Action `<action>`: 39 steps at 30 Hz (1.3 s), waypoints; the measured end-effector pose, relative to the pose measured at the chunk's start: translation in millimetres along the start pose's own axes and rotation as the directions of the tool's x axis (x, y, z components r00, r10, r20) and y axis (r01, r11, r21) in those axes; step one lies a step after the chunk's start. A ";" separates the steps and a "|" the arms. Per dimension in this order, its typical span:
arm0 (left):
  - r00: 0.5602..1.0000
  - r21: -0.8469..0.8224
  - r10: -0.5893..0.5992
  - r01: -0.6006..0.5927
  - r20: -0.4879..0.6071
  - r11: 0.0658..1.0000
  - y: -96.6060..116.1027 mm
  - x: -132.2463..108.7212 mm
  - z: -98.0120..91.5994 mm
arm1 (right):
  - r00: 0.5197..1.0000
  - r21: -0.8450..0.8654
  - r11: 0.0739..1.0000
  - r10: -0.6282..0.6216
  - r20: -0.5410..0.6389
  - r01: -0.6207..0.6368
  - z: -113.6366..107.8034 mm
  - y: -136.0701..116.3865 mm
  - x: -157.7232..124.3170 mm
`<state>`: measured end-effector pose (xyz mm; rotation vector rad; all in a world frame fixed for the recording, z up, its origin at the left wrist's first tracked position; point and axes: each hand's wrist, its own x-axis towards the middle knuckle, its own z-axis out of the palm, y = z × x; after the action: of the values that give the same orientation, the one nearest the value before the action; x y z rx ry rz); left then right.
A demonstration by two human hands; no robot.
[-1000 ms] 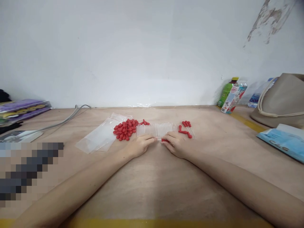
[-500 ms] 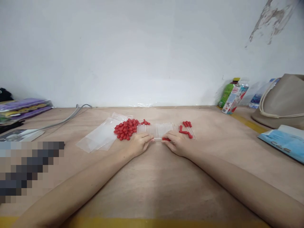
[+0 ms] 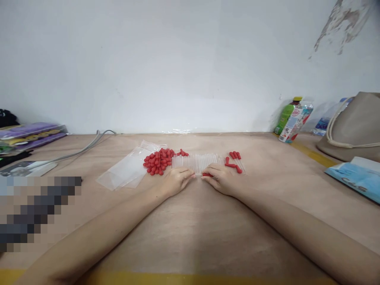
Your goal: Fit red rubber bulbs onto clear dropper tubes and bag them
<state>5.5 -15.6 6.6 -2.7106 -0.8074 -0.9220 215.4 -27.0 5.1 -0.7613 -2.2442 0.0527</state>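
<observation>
My left hand point(image 3: 177, 181) is closed, its fingertips pinching a thin clear glass tube point(image 3: 198, 174) that lies level just above the table. Facing it, my right hand point(image 3: 222, 180) pinches a red rubber dropper bulb point(image 3: 207, 174) at the tube's right end. Whether the tube sits inside the bulb is too small to tell. Just beyond both hands lies a row of clear glass tubes point(image 3: 197, 161). A heap of red rubber bulbs point(image 3: 156, 162) is left of the row. To its right rest several glass droppers with red bulbs point(image 3: 235, 154).
Clear plastic bags point(image 3: 124, 170) lie left of the heap. A grey cable point(image 3: 86, 147) runs across the left side. Drink bottles point(image 3: 293, 120), a beige bag point(image 3: 353, 122) and a blue packet point(image 3: 356, 176) stand or lie at the right. A white wall point(image 3: 190, 71) rises behind the table.
My hands have come slightly closer together, and less of the glass tube shows between them. The whole view has shifted a little; the heap and the row look the same.
</observation>
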 end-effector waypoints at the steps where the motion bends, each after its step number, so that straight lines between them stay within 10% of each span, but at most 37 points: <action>1: 1.000 -0.015 -0.010 0.010 -0.008 1.000 0.6 0.4 0.4 | 0.999 0.062 0.997 0.042 -0.006 -0.041 -0.4 -0.1 0.3; 9: 0.997 -0.066 -0.056 0.052 -0.052 0.996 1.5 0.7 -2.1 | 0.817 0.654 0.666 0.563 -0.127 -0.357 -9.7 13.1 15.9; 17: 0.974 0.014 -0.216 0.218 -0.073 0.976 1.2 5.5 -1.2 | 0.567 0.319 0.644 0.764 -0.308 -0.695 -83.4 87.4 22.3; 26: 0.949 0.098 -0.310 0.315 -0.065 0.944 0.4 4.3 -0.5 | 0.636 -0.238 0.598 0.760 -0.137 -0.766 -60.1 115.6 -0.7; 36: 0.932 0.147 -0.357 0.362 -0.058 0.921 -0.9 3.4 0.4 | 0.647 -0.229 0.605 0.713 -0.271 -0.763 -56.1 99.8 -9.1; 39: 0.929 0.158 -0.367 0.371 -0.055 0.915 -0.8 3.3 0.5 | 0.744 -0.256 0.700 0.604 -0.286 -0.667 -51.2 75.4 -26.4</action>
<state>7.5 -13.4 8.2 -2.4412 -1.3593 -0.9044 302.2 11.2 5.0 -1.6554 -1.7259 -0.0774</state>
